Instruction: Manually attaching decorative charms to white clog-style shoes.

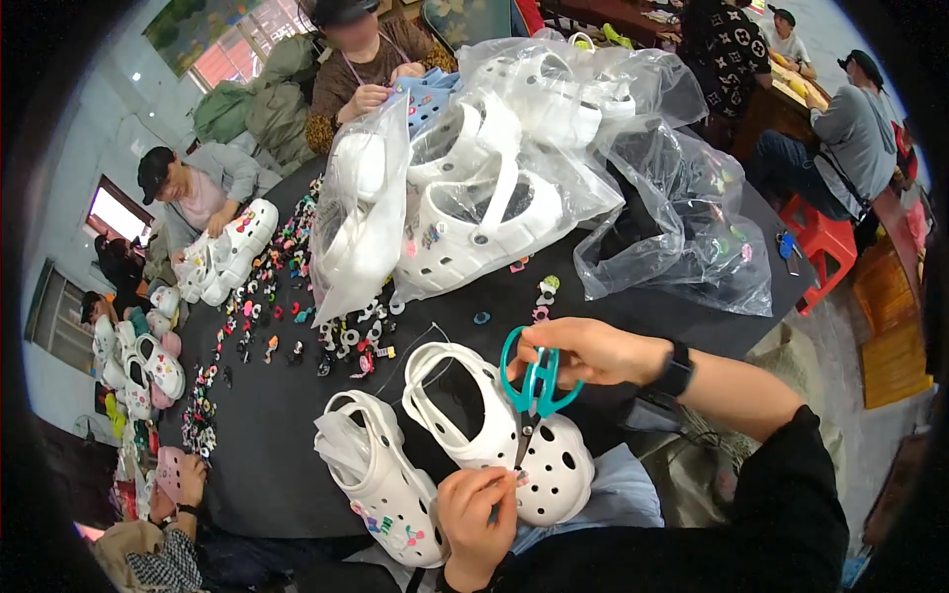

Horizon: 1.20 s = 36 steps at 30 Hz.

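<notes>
My right hand (pixel 598 354), with a black watch on its wrist, holds teal-handled scissors (pixel 542 381). The blades point down over a white clog (pixel 563 484) close to my body. Against that clog's upper, my left hand (pixel 476 519) is closed in a pinch on a small pinkish piece (pixel 521 477), right by the blade tips. Its exact kind is too small to tell. To the left of it lies a second white clog (pixel 386 484), with colourful charms (pixel 400 534) on its toe and crumpled clear wrapping inside the opening.
White clogs in clear plastic bags (pixel 484 217) are heaped on the black table (pixel 267 445). Loose charms (pixel 267 277) spread across the left side. A person (pixel 203 193) handles white clogs there; another (pixel 361 74) holds a blue clog (pixel 430 94). Keys (pixel 788 247) lie far right, near a red stool (pixel 825 237).
</notes>
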Each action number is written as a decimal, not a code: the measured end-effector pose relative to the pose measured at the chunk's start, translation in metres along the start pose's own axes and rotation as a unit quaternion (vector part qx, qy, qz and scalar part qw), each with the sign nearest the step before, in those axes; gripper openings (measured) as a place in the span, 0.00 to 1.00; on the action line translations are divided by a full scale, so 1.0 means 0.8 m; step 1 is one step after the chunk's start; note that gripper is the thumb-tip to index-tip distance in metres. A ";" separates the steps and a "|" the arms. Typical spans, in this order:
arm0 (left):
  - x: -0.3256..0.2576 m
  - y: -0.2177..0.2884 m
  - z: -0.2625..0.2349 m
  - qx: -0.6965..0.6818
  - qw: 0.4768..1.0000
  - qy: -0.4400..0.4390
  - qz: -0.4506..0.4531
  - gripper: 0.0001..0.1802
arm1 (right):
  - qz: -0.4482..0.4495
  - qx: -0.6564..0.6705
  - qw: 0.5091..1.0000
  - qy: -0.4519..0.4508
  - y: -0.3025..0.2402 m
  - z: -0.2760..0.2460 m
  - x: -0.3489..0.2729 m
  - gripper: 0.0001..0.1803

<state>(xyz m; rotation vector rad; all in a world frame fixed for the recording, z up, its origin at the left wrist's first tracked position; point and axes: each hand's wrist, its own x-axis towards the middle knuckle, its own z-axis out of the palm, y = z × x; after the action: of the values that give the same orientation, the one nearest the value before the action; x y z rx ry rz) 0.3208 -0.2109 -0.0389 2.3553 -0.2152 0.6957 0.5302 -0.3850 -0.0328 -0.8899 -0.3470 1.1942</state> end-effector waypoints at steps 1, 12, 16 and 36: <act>0.001 -0.002 0.001 0.005 1.000 0.000 0.001 0.12 | -0.044 -0.121 0.992 0.018 -0.014 0.022 -0.014 0.19; -0.012 0.000 -0.003 0.011 0.999 -0.030 -0.007 0.13 | -0.271 -0.611 0.742 -0.053 -0.016 0.166 -0.091 0.10; -0.006 0.001 -0.005 0.021 0.999 -0.033 0.015 0.13 | -0.335 -0.600 0.726 -0.035 -0.021 0.130 -0.062 0.12; 0.062 0.022 -0.153 -0.121 0.971 0.106 -0.176 0.08 | -0.257 0.334 0.902 0.096 0.055 -0.026 -0.135 0.19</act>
<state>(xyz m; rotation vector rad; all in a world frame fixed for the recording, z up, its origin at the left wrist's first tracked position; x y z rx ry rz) 0.3052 -0.1439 0.0757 1.9976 0.1977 0.6963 0.4755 -0.4872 -0.0565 -0.2736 0.0088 0.6461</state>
